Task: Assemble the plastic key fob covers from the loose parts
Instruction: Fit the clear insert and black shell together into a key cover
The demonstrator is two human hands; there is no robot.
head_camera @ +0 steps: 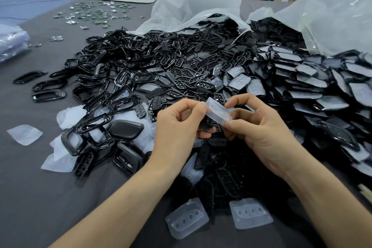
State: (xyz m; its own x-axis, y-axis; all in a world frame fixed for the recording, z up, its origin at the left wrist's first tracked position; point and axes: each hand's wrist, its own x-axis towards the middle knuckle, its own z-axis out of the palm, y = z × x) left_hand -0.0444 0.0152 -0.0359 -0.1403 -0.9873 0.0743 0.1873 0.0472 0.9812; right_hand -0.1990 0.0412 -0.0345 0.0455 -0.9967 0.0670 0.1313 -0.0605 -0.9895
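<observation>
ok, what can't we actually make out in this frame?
Head view only:
- Under the clear pad, the dark part: mostly hidden by the left hand and right hand.
- Far back, small shiny parts: too small to identify.
- Inside the white bag: deeper contents hidden by its plastic.
- Lower right, a pale object: cut off by the edge.

Held pad (218, 111): translucent, soft-looking, matt plastic
Frames (120, 79): glossy black plastic
Table cover (30, 177): grey matt cloth
Bags (193, 8): thin clear plastic film

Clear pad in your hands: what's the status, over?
Left hand and right hand pinch the clear pad, above heaped black parts. Nothing in the way.
</observation>
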